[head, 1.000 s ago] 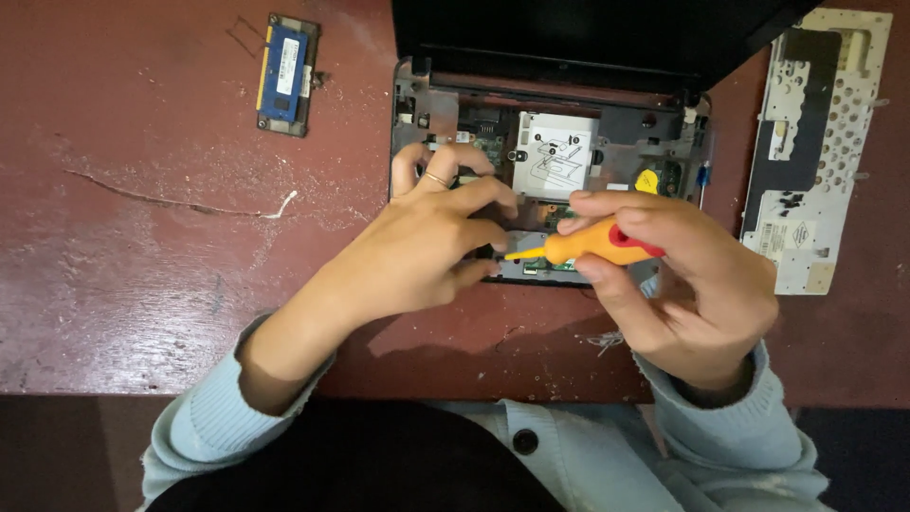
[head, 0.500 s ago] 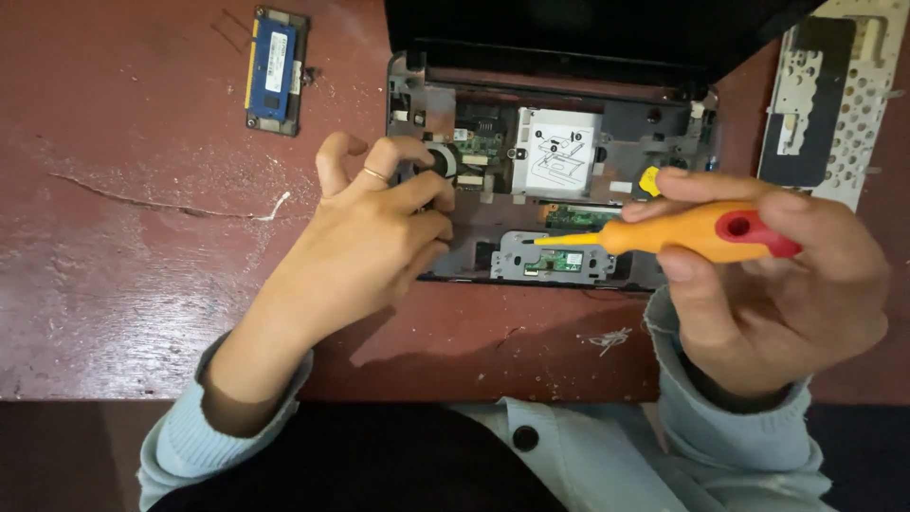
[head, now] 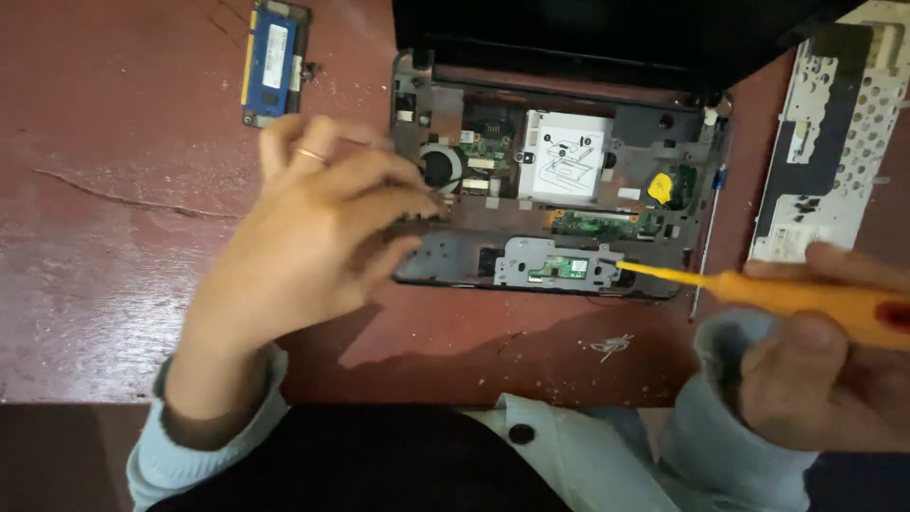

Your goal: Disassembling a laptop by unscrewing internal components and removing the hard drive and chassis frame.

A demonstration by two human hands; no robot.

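We see the left hand [head: 313, 228] in the middle left of the frame, palm down with the fingers curled loosely, their tips resting on the left part of the opened laptop base [head: 559, 180], just beside the round fan [head: 438, 166]; we cannot tell whether anything small is pinched under those fingertips. A thin ring [head: 311, 155] sits on one finger. The right hand [head: 834, 370] is at the lower right edge of the frame, closed around the orange handle of a screwdriver [head: 758, 289], whose yellow shaft points left and ends at the right end of the grey touchpad bracket [head: 555, 265] in the lower part of the laptop base. Light blue sleeves cover both wrists. Inside the base, near the centre, lies a white rectangular cover with a line drawing [head: 564, 159], and to its right a yellow round piece [head: 661, 188]. The dark laptop screen [head: 607, 33] stands along the top of the frame. At the upper left, well apart from the laptop, a blue memory module [head: 272, 62] lies on the reddish-brown bench [head: 114, 265]. At the upper right, beside the laptop, lies a perforated white metal keyboard plate [head: 834, 142]. A small scrap of debris [head: 614, 346] lies on the bench below the laptop.
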